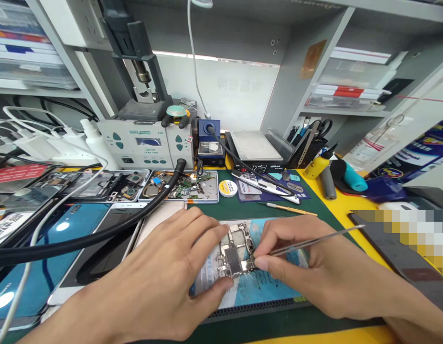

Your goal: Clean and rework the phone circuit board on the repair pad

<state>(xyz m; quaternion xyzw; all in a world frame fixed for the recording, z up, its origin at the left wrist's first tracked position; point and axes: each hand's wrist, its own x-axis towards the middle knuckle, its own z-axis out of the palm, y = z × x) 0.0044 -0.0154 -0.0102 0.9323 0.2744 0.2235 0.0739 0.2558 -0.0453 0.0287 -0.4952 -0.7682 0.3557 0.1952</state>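
A phone circuit board point(234, 260) lies on a blue and white work pad point(257, 289). My left hand point(181, 265) holds the board at its left side, index finger at the upper left edge and thumb near the lower left. My right hand point(310, 265) pinches thin metal tweezers point(314, 241) between thumb and fingers at the board's right edge. The rear end of the tweezers points up to the right; their tips are hidden by my fingers.
A thick black hose point(99, 246) and a white cable point(38, 234) cross the left side over several phones. Behind stand a parts tray point(203, 193), a soldering station point(145, 143) and a hot plate point(257, 145). A yellow-handled tool point(293, 209) lies beyond the pad.
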